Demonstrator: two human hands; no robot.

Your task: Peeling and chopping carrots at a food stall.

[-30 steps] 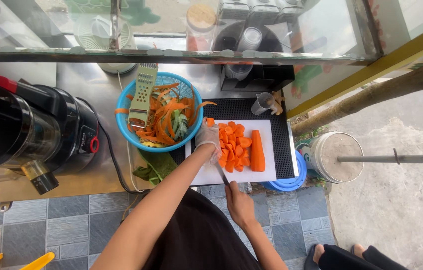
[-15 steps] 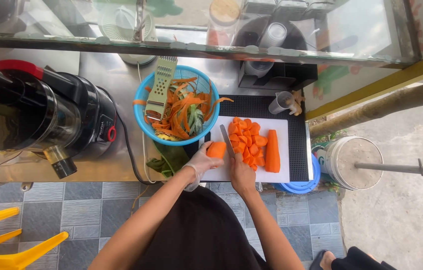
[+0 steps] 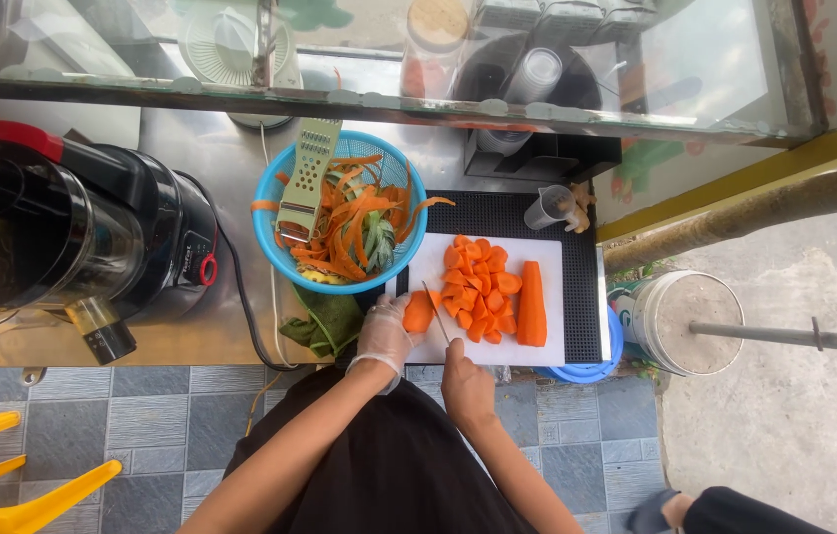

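Right hand: the right hand (image 3: 466,381), low in the middle of the frame, is closed around the handle of a knife (image 3: 436,311), whose blade points up the frame onto the board.
Left hand: the left hand (image 3: 386,331), in a thin clear glove, is curled over a carrot piece (image 3: 418,311) at the board's left edge and pins it there.
Change: a second ago the gloved hand lay alone on the board and the right hand hung back near the body; now the blade sits against the carrot piece, so a cut is in hand.
Board: the white cutting board (image 3: 552,351) lies on a black mat (image 3: 586,297), centre of the frame.
Cut pile: carrot chunks (image 3: 478,287) are heaped mid-board, with one long carrot length (image 3: 532,305) just to their right.
Basket: a blue basket (image 3: 275,252) of orange peelings, with a pale green grater (image 3: 308,178) leaning in it, touches the board's upper left corner.
Far left: a black juicer (image 3: 82,237) stands on the steel counter (image 3: 211,336).
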